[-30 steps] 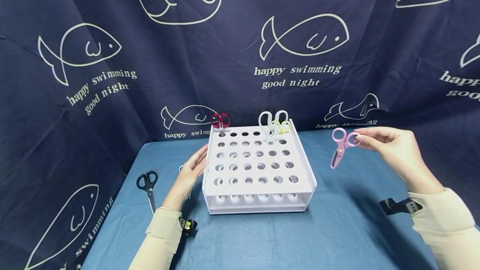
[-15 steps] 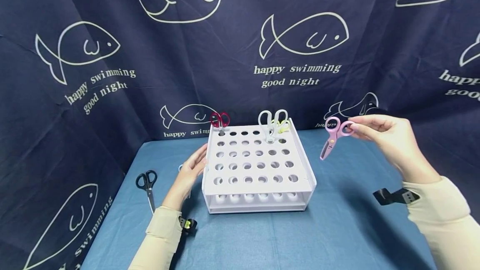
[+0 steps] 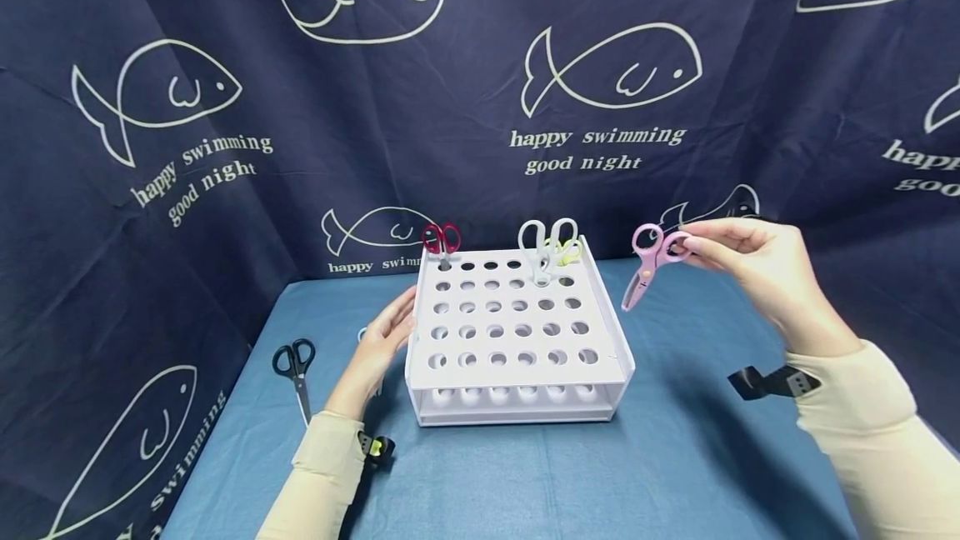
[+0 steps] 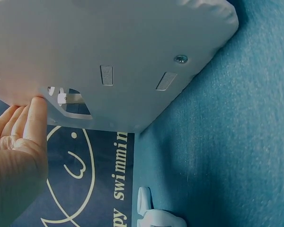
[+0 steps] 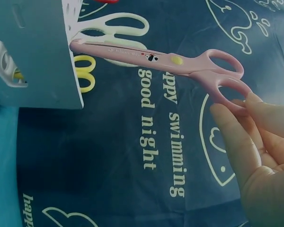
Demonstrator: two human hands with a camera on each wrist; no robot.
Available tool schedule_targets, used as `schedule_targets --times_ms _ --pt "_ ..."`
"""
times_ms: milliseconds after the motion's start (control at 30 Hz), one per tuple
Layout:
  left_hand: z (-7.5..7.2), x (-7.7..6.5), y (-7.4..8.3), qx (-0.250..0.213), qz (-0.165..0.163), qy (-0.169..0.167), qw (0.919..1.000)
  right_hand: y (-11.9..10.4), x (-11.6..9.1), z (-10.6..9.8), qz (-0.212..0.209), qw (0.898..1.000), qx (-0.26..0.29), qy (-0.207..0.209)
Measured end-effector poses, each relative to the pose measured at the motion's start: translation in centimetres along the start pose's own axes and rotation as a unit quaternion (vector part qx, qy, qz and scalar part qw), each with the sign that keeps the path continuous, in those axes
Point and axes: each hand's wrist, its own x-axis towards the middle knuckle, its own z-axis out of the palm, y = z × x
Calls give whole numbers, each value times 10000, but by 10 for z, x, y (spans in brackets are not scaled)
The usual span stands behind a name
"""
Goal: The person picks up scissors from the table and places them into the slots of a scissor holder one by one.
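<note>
My right hand (image 3: 765, 277) pinches one handle loop of the pink scissors (image 3: 651, 263), raised to the right of the white rack (image 3: 517, 319) with blades angled down and left. In the right wrist view thumb and fingertips hold that loop of the pink scissors (image 5: 213, 75). My left hand (image 3: 382, 344) rests its fingers, nearly straight, on the rack's left side; the left wrist view has the fingertips against the side panel (image 4: 132, 42). Red-handled scissors (image 3: 441, 240) stand in the rack's back left hole. White-handled scissors (image 3: 546, 244) and yellow-handled scissors (image 3: 570, 252) stand at its back right.
Black-handled scissors (image 3: 295, 365) lie on the blue cloth (image 3: 517, 482) at the left. Another pair with pale handles (image 4: 158, 217) lies beside the rack, partly hidden by the left forearm. A dark curtain (image 3: 480, 148) with fish drawings hangs behind.
My right hand has lifted the pink scissors slightly and brought them left, closer to the rack. The left hand stays at the rack's side.
</note>
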Motion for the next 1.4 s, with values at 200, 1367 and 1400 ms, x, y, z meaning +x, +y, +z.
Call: schedule_targets --times_ms 200,1367,1400 --pt "0 0 1 10 3 6 10000 0 6 12 -84 9999 131 -76" --pt "-2 2 -3 -43 27 -54 10000 40 15 39 51 9992 -149 -358" --pt "-2 2 -3 -41 30 -55 10000 42 15 40 53 9991 -170 -388"
